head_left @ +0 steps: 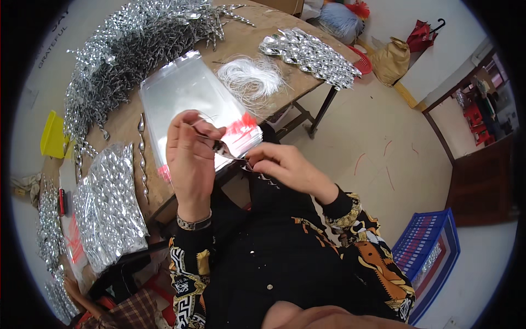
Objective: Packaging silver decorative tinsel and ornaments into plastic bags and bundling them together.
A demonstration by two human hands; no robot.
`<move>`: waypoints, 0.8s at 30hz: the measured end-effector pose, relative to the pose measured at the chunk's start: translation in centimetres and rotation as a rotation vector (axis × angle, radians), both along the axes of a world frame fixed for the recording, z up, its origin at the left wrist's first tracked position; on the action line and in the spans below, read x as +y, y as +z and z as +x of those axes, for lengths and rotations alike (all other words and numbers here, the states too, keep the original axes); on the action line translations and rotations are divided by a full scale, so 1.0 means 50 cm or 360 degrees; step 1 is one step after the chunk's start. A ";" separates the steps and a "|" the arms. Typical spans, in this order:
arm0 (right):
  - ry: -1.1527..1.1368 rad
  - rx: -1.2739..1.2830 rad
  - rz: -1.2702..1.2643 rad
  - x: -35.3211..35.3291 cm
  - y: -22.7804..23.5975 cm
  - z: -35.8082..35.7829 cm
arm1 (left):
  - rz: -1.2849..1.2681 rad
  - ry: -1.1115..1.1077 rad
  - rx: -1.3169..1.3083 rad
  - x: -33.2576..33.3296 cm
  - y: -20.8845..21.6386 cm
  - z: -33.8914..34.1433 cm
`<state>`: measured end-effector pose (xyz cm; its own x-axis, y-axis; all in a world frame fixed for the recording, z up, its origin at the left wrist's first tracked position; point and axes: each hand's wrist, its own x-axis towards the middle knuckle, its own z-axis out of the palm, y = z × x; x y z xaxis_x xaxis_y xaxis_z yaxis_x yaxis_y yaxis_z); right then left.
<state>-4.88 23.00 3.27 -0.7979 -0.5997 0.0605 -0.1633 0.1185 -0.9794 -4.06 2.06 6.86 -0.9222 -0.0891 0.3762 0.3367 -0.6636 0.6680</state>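
Observation:
Between my two hands stretches a shiny silver twisted strip [233, 156], its far end trailing below my right fingers. My left hand [190, 156] is raised with thumb and fingers pinched on one end of it; a thin pale string seems to loop above those fingertips. My right hand [287, 167] pinches the strip further along. Beneath and behind the hands lies a stack of clear plastic bags [178, 90] with red print at the near end. A bundle of thin white string [249, 77] rests just beyond the bags.
A big heap of silver twisted strips [118, 68] covers the table's far left. Bagged silver strips [112, 205] lie at the left edge, beside one loose strip [142, 159]. More silver pieces [309, 55] hang over the right corner. A blue rack [424, 241] stands at right.

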 end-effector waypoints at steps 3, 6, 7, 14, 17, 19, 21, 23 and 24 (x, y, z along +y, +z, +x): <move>0.0006 -0.0109 -0.0083 -0.002 -0.008 -0.003 | 0.0072 0.0051 -0.0019 -0.013 0.002 -0.027; -0.0049 -0.0144 -0.0198 0.005 -0.006 -0.012 | 0.0179 0.0073 -0.0028 -0.012 0.002 -0.047; -0.0053 -0.0116 -0.0088 0.013 -0.006 -0.018 | 0.0241 0.0046 -0.0013 -0.016 -0.006 -0.057; -0.0308 -0.0026 0.0137 0.101 0.011 -0.079 | -0.0077 0.0023 -0.0413 0.031 0.005 -0.090; -0.0553 0.0313 0.0261 0.153 0.035 -0.124 | -0.0253 -0.0060 -0.0480 0.026 -0.025 -0.098; -0.0706 0.0511 0.0446 0.187 0.071 -0.154 | -0.0321 -0.0124 -0.0489 0.028 -0.022 -0.098; -0.0932 0.0732 0.0616 0.215 0.079 -0.194 | -0.0308 -0.0136 -0.0446 0.029 -0.029 -0.103; -0.0999 0.0867 0.0730 0.233 0.088 -0.231 | -0.0298 -0.0112 -0.0407 0.029 -0.029 -0.107; -0.1063 0.1006 0.0846 0.239 0.092 -0.253 | -0.0299 -0.0106 -0.0407 0.026 -0.033 -0.108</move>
